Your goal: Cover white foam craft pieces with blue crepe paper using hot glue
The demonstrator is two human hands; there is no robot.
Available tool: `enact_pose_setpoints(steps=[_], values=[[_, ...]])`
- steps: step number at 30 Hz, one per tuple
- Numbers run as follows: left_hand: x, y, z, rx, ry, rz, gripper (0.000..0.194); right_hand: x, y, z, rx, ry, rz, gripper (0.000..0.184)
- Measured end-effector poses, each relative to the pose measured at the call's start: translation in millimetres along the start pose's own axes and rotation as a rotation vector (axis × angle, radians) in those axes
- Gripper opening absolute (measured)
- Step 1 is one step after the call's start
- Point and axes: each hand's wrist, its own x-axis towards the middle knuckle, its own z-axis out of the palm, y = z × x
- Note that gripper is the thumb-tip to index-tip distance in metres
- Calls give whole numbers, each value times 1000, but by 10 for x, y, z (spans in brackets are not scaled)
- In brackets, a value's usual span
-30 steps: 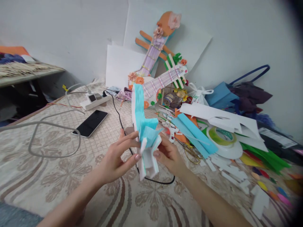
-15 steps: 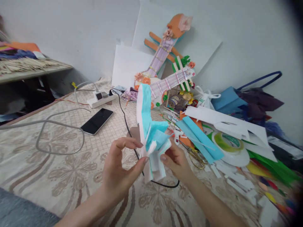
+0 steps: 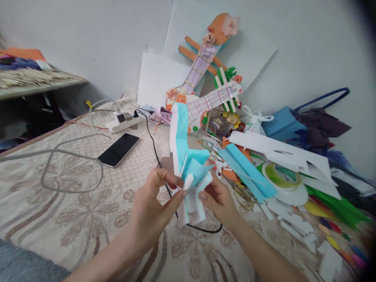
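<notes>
A folded blue-and-white paper craft piece (image 3: 179, 137) is held upright above the tablecloth, with a tall strip rising at its back and loose blue crepe paper (image 3: 194, 169) bunched in its middle. My left hand (image 3: 158, 199) pinches the white edge on its left side between thumb and fingertips. On the other side, my right hand (image 3: 217, 199) grips the lower right wall, thumb in front and the other fingers partly hidden behind it. A black cable (image 3: 205, 230) runs on the cloth beneath the piece.
To the left lie a phone (image 3: 119, 150), a grey cable (image 3: 70, 191) and a power strip (image 3: 125, 124). Paper guitar-like models (image 3: 202, 66) lean at the back. Rolled blue paper (image 3: 249, 172), a tape roll (image 3: 282, 175), a glue gun (image 3: 219, 166) and paper scraps (image 3: 293, 223) crowd the right.
My left hand loosened from the craft piece's side, fingers spreading, then closed its fingertips on the white edge. The right hand kept its hold. The view shifted slightly.
</notes>
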Motion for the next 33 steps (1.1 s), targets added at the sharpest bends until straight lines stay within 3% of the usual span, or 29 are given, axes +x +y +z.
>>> enact_pose_setpoints(steps=[19,26,33], values=[[37,-29,-8,105,-44,95,16,9,-48,-3,-79,41,-12,19],[59,-27,-4,109,-34,105,16,-10,-35,31,69,90,33,19],[67,-33,-7,106,-41,112,17,21,-89,14,-26,80,-10,13]])
